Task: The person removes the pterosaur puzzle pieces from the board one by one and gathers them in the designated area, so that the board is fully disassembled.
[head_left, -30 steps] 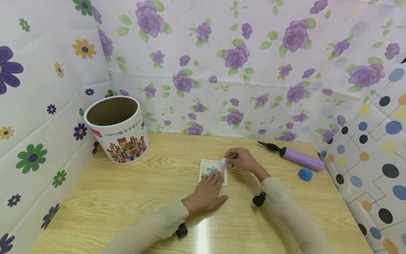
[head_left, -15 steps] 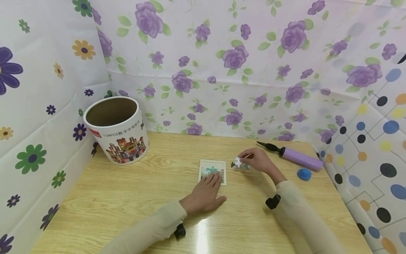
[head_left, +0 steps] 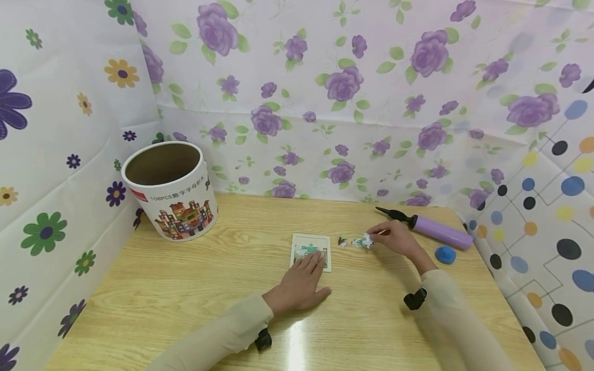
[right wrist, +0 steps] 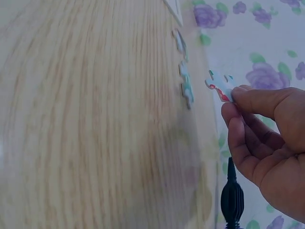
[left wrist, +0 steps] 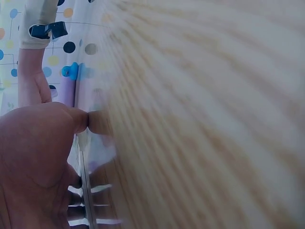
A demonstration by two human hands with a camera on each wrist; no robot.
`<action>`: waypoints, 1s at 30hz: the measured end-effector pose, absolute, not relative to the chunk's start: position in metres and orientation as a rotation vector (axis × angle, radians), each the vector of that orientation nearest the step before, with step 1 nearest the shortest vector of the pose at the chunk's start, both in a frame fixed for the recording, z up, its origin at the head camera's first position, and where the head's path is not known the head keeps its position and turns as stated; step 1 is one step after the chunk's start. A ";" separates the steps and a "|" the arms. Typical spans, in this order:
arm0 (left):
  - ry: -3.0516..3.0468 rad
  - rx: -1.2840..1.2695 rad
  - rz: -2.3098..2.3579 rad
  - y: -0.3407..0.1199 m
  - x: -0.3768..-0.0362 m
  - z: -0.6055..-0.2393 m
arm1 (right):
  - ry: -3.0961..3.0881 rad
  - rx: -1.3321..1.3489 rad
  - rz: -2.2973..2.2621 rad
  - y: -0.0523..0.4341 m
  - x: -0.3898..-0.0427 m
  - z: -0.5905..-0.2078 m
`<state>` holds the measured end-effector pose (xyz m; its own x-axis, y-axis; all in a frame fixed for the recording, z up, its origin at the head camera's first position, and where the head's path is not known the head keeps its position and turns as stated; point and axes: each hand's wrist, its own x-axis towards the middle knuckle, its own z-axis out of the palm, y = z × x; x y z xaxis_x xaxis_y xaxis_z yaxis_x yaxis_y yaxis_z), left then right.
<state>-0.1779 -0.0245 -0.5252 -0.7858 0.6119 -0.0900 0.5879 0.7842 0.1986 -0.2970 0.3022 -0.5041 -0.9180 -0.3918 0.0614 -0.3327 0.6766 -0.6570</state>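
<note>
The right hand (head_left: 394, 238) pinched a puzzle piece (right wrist: 218, 86) just above the loose pieces (head_left: 353, 242), and a weak fingertip hold risked dropping it, while the flat left hand (head_left: 300, 283) pressed the puzzle board (head_left: 312, 246) against the surface (head_left: 185, 288).

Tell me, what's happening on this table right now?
A person is working on a small jigsaw. The left hand rests flat on the puzzle board, fingers straight. The right hand pinches one puzzle piece, lifted just off the wooden table, beside a few loose pieces. A printed tub, a purple pump and a blue object stand apart from the work.
</note>
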 end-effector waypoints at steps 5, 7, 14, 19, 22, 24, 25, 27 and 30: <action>2.840 0.964 0.201 -0.025 -0.177 -0.524 | 2.799 -0.566 -1.034 0.313 -0.296 -0.507; 2.841 0.969 0.192 -0.025 -0.177 -0.524 | 2.801 -0.547 -1.020 0.317 -0.296 -0.508; 2.836 0.958 0.185 -0.025 -0.178 -0.525 | 2.813 -0.474 -0.971 0.324 -0.298 -0.516; 2.834 0.950 0.185 -0.026 -0.178 -0.526 | 2.838 -0.490 -0.949 0.325 -0.301 -0.522; 2.835 0.952 0.182 -0.026 -0.178 -0.526 | 2.857 -0.510 -0.944 0.324 -0.302 -0.525; 2.834 0.953 0.179 -0.026 -0.178 -0.526 | 2.865 -0.511 -0.942 0.323 -0.302 -0.527; 2.834 0.955 0.176 -0.026 -0.178 -0.526 | 2.868 -0.509 -0.940 0.323 -0.303 -0.528; 2.834 0.956 0.172 -0.026 -0.178 -0.526 | 2.869 -0.510 -0.938 0.321 -0.303 -0.529; 2.836 0.954 0.158 -0.026 -0.178 -0.526 | 2.874 -0.484 -0.939 0.320 -0.304 -0.530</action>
